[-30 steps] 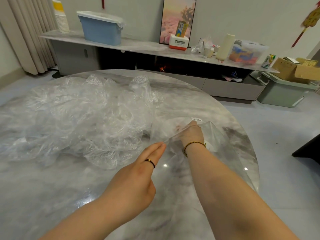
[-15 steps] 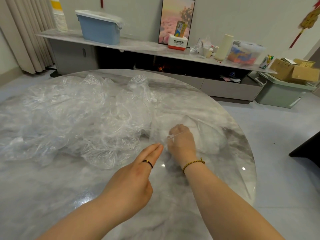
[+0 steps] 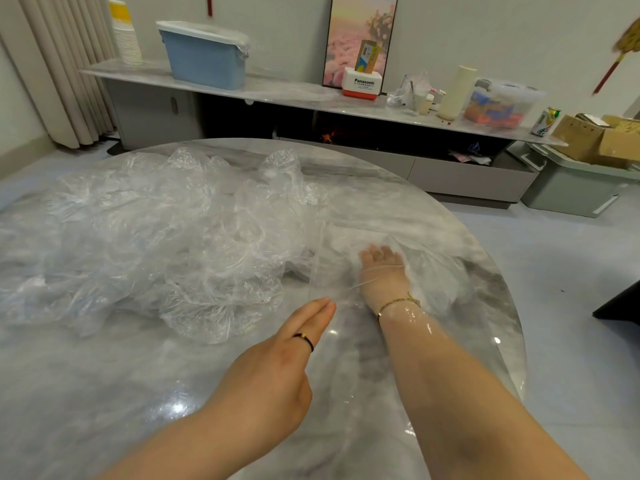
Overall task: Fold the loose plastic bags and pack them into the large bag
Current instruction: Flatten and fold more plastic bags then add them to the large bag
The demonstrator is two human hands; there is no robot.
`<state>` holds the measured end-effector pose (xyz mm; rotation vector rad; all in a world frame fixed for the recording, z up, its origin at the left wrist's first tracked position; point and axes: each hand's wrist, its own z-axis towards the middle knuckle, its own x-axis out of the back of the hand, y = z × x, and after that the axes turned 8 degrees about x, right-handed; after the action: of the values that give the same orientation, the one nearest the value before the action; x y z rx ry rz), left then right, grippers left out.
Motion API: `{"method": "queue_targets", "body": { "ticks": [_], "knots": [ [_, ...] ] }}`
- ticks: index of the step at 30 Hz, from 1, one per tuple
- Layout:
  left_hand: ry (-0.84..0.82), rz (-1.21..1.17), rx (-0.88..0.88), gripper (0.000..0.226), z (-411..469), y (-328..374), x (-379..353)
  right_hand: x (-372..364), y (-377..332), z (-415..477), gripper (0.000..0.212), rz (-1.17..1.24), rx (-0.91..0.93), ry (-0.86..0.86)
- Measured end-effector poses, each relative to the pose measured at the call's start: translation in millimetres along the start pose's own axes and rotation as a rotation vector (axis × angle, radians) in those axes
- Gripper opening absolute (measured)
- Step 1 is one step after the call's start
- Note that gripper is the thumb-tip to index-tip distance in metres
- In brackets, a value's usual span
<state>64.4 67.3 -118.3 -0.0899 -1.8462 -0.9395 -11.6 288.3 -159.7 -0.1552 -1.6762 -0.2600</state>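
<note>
Crumpled bags (image 3: 156, 244) seemingly against large bag (image 3: 337, 247)

Right hand (image 3: 382, 273) dim inside the large bag (image 3: 334, 258), fingertips (image 3: 378, 250) blurred; loose bags (image 3: 156, 237) cropped by the left edge.

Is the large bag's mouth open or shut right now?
Open: the right hand lies inside the large bag past the wrist, with clear film glinting over the skin there.
</note>
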Motion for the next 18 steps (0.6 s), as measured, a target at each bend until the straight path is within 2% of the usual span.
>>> {"method": "queue_targets", "body": {
  "ticks": [4, 10, 13, 14, 17, 18],
  "knots": [
    [0.021, -0.015, 0.025, 0.077, 7.3, -2.1, -8.4, 4.6, -0.1, -7.0, 0.041, -0.01, 0.06, 0.192],
    [0.071, -0.052, 0.06, 0.071, 32.9, 0.0, -18.9, -0.5, -0.3, -24.7, 0.034, 0.087, 0.095, 0.201],
    [0.024, -0.039, 0.065, 0.068, 43.8, 9.0, -27.0, -7.1, 0.5, -41.5, 0.035, 0.117, 0.176, 0.407],
    [-0.005, -0.021, 0.059, 0.066, 45.0, 10.5, -29.8, -4.0, -0.3, -50.8, 0.034, 0.098, 0.176, 0.393],
    [-0.052, 0.057, 0.033, 0.059, 42.4, 10.8, -32.4, 0.8, 4.6, -78.2, 0.032, 0.096, 0.158, 0.076],
    [-0.047, 0.077, 0.024, 0.055, 40.1, 9.3, -30.9, 3.7, 5.1, -87.9, 0.026, 0.084, 0.147, 0.065]
  ]
}}
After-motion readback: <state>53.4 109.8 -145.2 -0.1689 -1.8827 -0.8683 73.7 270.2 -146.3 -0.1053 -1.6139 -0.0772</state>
